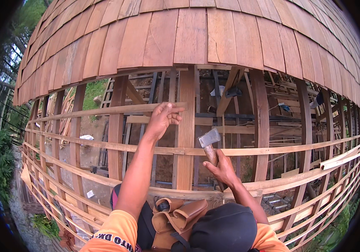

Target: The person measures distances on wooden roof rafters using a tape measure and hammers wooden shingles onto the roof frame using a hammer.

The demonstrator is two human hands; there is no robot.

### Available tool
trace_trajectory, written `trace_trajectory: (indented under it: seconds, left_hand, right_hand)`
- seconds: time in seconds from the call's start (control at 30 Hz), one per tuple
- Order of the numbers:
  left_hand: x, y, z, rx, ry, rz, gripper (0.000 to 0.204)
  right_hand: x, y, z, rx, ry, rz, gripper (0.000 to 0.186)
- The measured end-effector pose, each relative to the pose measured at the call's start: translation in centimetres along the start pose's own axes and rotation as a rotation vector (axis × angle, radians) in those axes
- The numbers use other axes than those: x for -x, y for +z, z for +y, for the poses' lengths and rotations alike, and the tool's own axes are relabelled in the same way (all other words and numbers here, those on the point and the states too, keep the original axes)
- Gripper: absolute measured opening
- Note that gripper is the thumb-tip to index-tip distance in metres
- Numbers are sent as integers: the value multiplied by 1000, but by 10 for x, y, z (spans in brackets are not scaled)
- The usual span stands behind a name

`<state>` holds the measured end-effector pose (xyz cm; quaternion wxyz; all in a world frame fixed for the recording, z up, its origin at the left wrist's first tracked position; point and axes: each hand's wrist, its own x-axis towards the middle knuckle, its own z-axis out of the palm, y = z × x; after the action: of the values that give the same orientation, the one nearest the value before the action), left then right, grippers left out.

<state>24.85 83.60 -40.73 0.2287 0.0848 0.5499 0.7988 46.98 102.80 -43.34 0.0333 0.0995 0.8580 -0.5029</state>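
My left hand (166,118) grips the right end of an upper wooden batten (129,109), its thumb and fingertips at the strip where it crosses a thick vertical rafter (187,164). My right hand (220,170) is closed round the wooden handle of a hatchet (208,137), whose steel head points up, just above a lower batten (281,150). Below my arms sits a brown leather tool pouch (176,218), partly hidden by a dark rounded shape at the bottom.
Overlapping wooden shingles (190,33) cover the roof above. Open framing with rafters (260,126) and several battens surrounds me, with ground, stacked timber (66,113) and debris visible below through the gaps. Loose strips (342,159) lie on the right battens. Trees (1,164) stand at the left.
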Motion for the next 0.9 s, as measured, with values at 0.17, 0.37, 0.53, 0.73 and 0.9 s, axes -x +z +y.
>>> trace_trajectory:
  seconds: [0.17, 0.37, 0.53, 0.73, 0.9]
  left_hand:
    - [-20, -1, 1, -668, -15, 173, 33]
    - [-56, -18, -28, -1165, 370, 103, 36]
    - [-66, -16, -54, -1257, 337, 166, 40]
    - [-71, -22, -73, -1356, 399, 209, 40]
    - [-70, -20, -75, -1409, 396, 230, 38]
  right_hand:
    - [2, -3, 0, 19, 76, -13, 53]
    - [-4, 1, -17, -25, 106, -59, 51]
    - [-5, 7, -6, 4, 42, -31, 50]
    - [-12, 6, 3, -9, 3, -71, 49]
    - [-26, 11, -4, -31, -233, 13, 54]
